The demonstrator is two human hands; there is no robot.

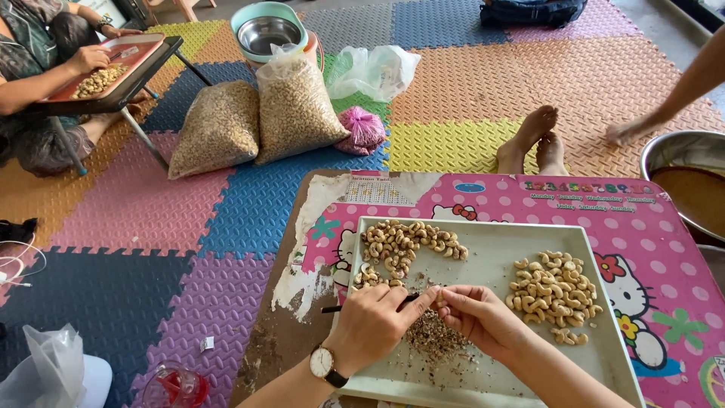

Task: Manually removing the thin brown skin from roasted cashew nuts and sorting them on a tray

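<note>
Low in the frame's centre, my left hand (371, 323) grips a thin dark tool (332, 308) while my right hand (476, 317) pinches a cashew (436, 296) over the pale tray (491, 245), above a heap of skins (434, 338).

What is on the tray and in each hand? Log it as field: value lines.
left hand: wears a wristwatch, holds a thin dark tool
right hand: pinches a small piece at the fingertips, too small to identify
tray: pale, on a pink low table
left pile: cashews
right pile: cashews
under hands: brown peel scraps
</note>
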